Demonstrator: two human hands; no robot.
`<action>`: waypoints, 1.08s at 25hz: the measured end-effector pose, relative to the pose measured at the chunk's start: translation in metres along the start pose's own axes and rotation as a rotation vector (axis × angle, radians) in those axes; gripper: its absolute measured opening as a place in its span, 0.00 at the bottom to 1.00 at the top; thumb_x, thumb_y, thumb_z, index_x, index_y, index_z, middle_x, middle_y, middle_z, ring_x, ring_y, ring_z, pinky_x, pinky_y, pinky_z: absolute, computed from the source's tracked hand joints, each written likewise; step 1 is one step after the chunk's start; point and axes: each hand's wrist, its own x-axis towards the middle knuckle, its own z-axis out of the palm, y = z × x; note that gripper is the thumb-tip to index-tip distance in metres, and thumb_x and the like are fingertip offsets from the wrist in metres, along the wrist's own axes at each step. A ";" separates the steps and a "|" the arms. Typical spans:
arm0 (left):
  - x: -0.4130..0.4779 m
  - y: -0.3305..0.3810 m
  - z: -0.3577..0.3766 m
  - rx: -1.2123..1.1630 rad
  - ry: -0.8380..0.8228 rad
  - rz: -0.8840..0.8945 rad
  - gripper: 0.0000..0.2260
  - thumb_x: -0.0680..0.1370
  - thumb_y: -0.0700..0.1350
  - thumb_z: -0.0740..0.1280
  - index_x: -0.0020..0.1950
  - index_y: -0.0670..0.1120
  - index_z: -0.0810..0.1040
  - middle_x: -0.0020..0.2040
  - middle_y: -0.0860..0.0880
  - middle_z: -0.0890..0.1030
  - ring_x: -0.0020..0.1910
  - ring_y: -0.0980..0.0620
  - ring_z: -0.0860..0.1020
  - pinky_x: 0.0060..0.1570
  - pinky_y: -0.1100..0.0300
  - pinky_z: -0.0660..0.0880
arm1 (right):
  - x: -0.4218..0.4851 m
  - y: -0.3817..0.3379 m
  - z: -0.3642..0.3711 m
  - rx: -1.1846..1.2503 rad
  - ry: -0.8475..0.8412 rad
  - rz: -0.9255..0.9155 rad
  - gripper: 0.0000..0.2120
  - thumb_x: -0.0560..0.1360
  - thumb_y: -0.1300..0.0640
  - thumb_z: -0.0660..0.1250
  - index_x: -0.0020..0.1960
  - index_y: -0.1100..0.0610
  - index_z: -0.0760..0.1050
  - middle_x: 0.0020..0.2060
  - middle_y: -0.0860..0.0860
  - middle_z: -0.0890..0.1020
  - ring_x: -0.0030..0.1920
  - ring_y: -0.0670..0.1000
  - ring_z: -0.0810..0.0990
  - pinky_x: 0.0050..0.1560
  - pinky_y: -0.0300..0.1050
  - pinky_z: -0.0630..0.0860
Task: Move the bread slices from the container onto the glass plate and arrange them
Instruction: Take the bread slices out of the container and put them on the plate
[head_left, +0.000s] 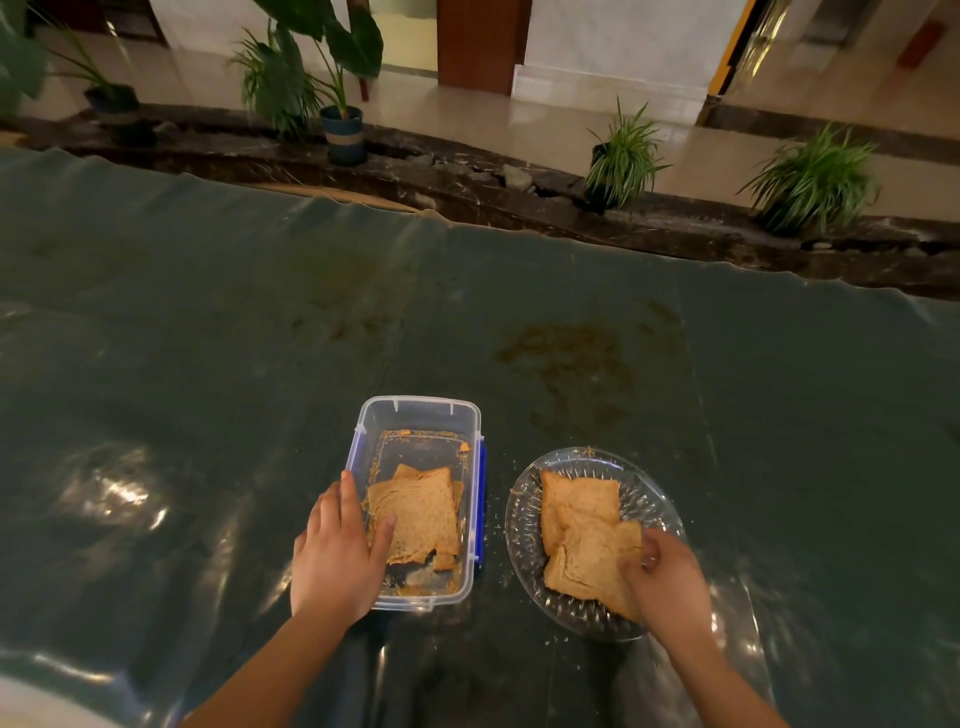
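Note:
A clear plastic container (415, 415) with blue clips stands on the table and holds a few brown bread slices (423, 512) and crumbs. My left hand (337, 551) grips its left wall, thumb inside touching the top slice. To the right sits a ribbed glass plate (519, 525). Two bread slices lie on it, one at the back (579, 493) and one in front (589, 564) overlapping it. My right hand (667, 582) pinches the right edge of the front slice.
A dark green shiny cloth (467, 322) covers the table, with stains and scattered crumbs around the plate. Beyond the far edge stand potted plants (623, 156) on a dark ledge.

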 end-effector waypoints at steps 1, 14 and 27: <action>0.000 0.000 0.000 -0.002 0.004 -0.002 0.36 0.77 0.68 0.45 0.79 0.48 0.45 0.77 0.46 0.62 0.75 0.44 0.63 0.68 0.41 0.68 | -0.001 -0.012 0.000 -0.005 -0.009 -0.036 0.21 0.71 0.58 0.73 0.63 0.56 0.75 0.53 0.51 0.81 0.49 0.51 0.79 0.51 0.50 0.78; -0.001 0.001 -0.001 -0.020 0.006 -0.019 0.34 0.78 0.66 0.44 0.79 0.49 0.46 0.78 0.47 0.61 0.77 0.46 0.60 0.70 0.43 0.64 | -0.001 -0.232 0.103 -0.479 -0.432 -0.860 0.14 0.74 0.56 0.69 0.59 0.57 0.78 0.55 0.55 0.80 0.55 0.56 0.79 0.54 0.48 0.77; 0.000 0.001 0.002 -0.023 0.004 -0.025 0.34 0.78 0.65 0.46 0.79 0.49 0.45 0.79 0.47 0.60 0.78 0.46 0.57 0.72 0.44 0.61 | 0.013 -0.218 0.150 -0.994 -0.414 -0.781 0.30 0.62 0.38 0.76 0.58 0.52 0.76 0.55 0.54 0.80 0.60 0.59 0.71 0.61 0.57 0.66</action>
